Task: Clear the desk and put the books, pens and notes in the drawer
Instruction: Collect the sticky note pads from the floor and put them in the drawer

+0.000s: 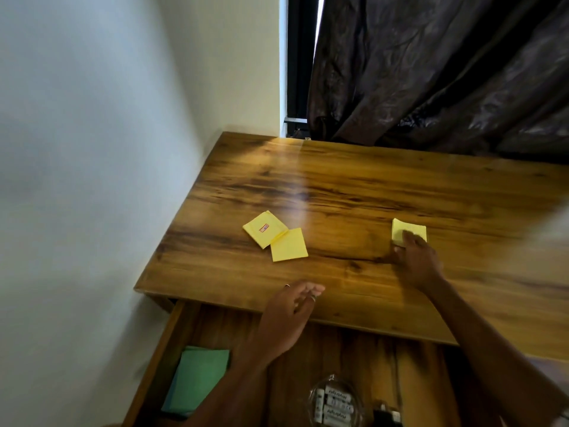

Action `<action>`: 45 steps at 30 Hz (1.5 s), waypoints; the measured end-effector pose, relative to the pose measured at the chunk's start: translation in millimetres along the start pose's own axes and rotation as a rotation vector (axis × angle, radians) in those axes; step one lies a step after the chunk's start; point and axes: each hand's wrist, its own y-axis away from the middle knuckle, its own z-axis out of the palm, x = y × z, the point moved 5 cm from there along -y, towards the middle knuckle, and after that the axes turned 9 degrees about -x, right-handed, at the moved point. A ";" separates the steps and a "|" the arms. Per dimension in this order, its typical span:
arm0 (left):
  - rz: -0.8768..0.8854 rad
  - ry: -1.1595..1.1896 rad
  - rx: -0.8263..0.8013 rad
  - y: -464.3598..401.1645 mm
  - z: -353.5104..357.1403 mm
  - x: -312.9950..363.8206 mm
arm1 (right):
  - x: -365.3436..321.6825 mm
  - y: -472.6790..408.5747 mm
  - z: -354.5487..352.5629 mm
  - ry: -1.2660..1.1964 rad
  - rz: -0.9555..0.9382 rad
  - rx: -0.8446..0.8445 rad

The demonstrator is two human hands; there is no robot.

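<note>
Print on the batteries (335, 406) and the yellow pad's sticker (264, 228) is unreadable

Both forearms are bare, with no sleeve showing anywhere up to the bottom edge of the view. The left hand (288, 315) wears two thin silver rings (313, 298): one on a finger at about 1 o'clock from the knuckles, the other glinting at about 11 o'clock. The right hand (415, 257) shows no ring or band.
</note>
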 end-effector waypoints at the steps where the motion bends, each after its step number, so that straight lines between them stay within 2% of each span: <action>1: -0.013 0.030 -0.003 -2.4 2.0 1.1 | 1.2 0.5 0.6 0.024 -0.025 0.009; 4: -0.062 0.107 -0.012 -11.3 6.9 0.6 | -2.0 0.4 -5.7 0.142 -0.069 0.108; 8: -0.140 0.233 -0.019 -18.4 9.8 1.1 | -4.2 -3.5 -10.5 0.265 -0.052 0.151; 11: -0.288 0.423 -0.028 -22.4 9.9 -1.8 | -16.5 6.1 -11.8 0.017 -0.121 0.264; 13: -0.403 0.606 -0.048 -26.2 10.2 -6.5 | -47.5 24.9 -7.9 -0.103 -0.323 0.362; 15: -0.505 0.855 -0.033 -29.7 8.3 -10.2 | -92.4 57.4 1.6 -0.060 -0.605 0.440; 17: -0.572 1.114 0.063 -31.4 1.3 -12.2 | -131.1 89.4 20.7 -0.022 -0.849 0.470; 18: -0.595 1.175 0.128 -30.4 -4.7 -14.5 | -145.9 101.9 29.3 -0.019 -0.936 0.477; 20: -0.641 1.138 0.233 -24.9 -19.4 -21.6 | -166.9 114.6 46.2 -0.035 -1.015 0.438; 24: -0.621 1.106 0.406 -11.4 -51.4 -42.2 | -193.2 100.7 43.4 -0.169 -0.951 0.356; 27: -0.622 1.147 0.516 0.6 -72.6 -54.9 | -215.9 65.7 23.5 -0.269 -0.750 0.280; 29: -0.616 1.192 0.560 6.1 -80.1 -63.4 | -230.9 33.1 26.0 -0.251 -0.589 0.112; 32: -0.594 1.228 0.545 7.7 -81.4 -69.0 | -248.6 -3.8 40.6 -0.164 -0.426 -0.069; 34: -0.591 1.219 0.548 8.2 -81.4 -72.8 | -256.4 -17.0 50.5 -0.126 -0.369 -0.126; 41: -0.510 1.262 0.366 10.1 -83.1 -70.9 | -264.3 -23.7 45.5 -0.223 -0.318 -0.078; 45: -0.521 1.287 0.329 10.1 -85.0 -72.4 | -260.5 -8.7 25.6 -0.450 -0.445 -0.104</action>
